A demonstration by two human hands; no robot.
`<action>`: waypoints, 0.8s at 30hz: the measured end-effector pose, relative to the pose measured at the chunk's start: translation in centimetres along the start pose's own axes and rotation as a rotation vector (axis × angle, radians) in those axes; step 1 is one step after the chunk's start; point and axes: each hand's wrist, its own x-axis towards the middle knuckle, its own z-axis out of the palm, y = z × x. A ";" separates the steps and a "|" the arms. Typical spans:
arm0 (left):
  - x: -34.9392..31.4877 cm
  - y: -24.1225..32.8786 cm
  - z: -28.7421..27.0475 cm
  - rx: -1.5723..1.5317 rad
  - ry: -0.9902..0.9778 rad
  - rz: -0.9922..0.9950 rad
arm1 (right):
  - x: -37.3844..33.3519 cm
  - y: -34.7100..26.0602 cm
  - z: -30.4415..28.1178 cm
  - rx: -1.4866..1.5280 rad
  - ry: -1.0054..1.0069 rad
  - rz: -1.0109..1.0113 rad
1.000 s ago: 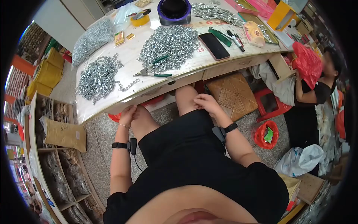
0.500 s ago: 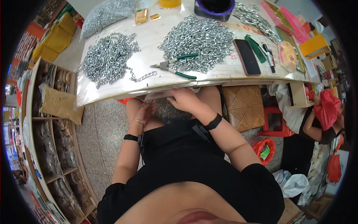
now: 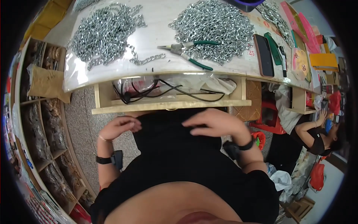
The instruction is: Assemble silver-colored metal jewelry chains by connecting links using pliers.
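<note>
Below the table edge a wooden drawer stands pulled out, with black cables and plastic bags inside. My left hand is in the air below the drawer's left part, fingers loosely bent and nothing in them. Below its right part hovers my right hand, thumb and fingers apart, also holding nothing. On the tabletop, green-handled pliers lie with handles spread, touching the larger heap of silver chain. Another chain heap lies to the left, one strand trailing from it.
Right of the chains are a phone, a green case and a marker. Shelves with bagged goods line the left. A brown cushioned stool and a red stool stand right. Another person sits at far right.
The drawer has come out from under the table, showing the cables. Both hands have drawn back from the table edge and moved apart. The view has shifted, so the tabletop sits higher.
</note>
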 end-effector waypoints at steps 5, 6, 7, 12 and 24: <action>-4.4 7.7 0.5 0.107 -0.206 0.320 | -6.8 -6.3 -6.4 0.089 0.193 0.222; -4.1 9.0 0.1 0.224 -0.274 0.424 | -7.2 -5.9 -6.5 0.092 0.174 0.223; -3.7 10.1 0.1 0.353 -0.359 0.525 | -8.1 -5.0 -6.2 0.024 0.287 0.295; -3.7 10.7 2.6 0.318 0.082 0.377 | -7.5 -1.5 -3.8 -0.144 0.361 0.440; -2.5 7.5 4.9 0.623 0.206 0.355 | -8.7 -1.2 -1.1 -0.236 0.277 0.430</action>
